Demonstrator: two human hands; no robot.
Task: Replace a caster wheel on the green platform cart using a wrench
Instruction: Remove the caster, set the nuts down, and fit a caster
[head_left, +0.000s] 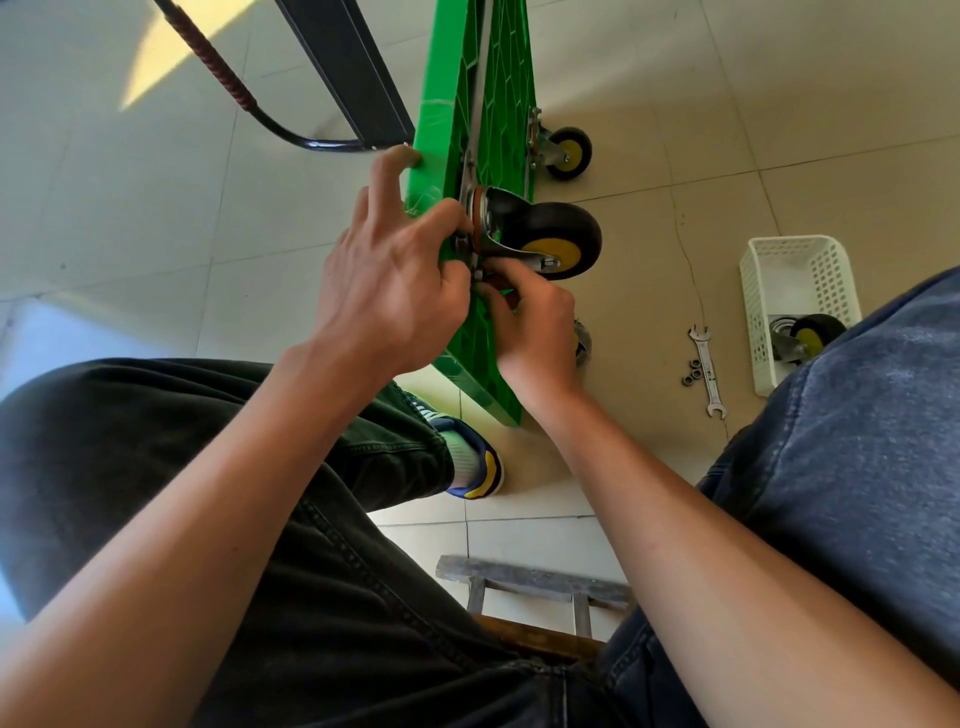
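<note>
Both hands crowd caster wheel (545, 236) mount on green cart (483, 364), little gap between. Bare floor (649, 249) right of wheel open; wrench (707, 371), nuts (692, 372), white basket (795, 291) farther right, knees flanking.

Green cart (498, 130) w/ hex-patterned underside, black/yellow caster (550, 239), white perforated basket (779, 270), silver wrench (707, 371).

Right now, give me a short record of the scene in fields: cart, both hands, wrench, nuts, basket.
cart: green platform cart tipped on its side on the tiled floor
left hand: left hand holds the caster's mounting plate against the cart, index finger raised
right hand: right hand pinches a fastener at the plate's lower edge
caster: caster wheel, black tyre, yellow hub
wrench: open-end wrench lying unused on the floor
nuts: loose nuts beside the wrench
basket: white basket holding another caster
</note>
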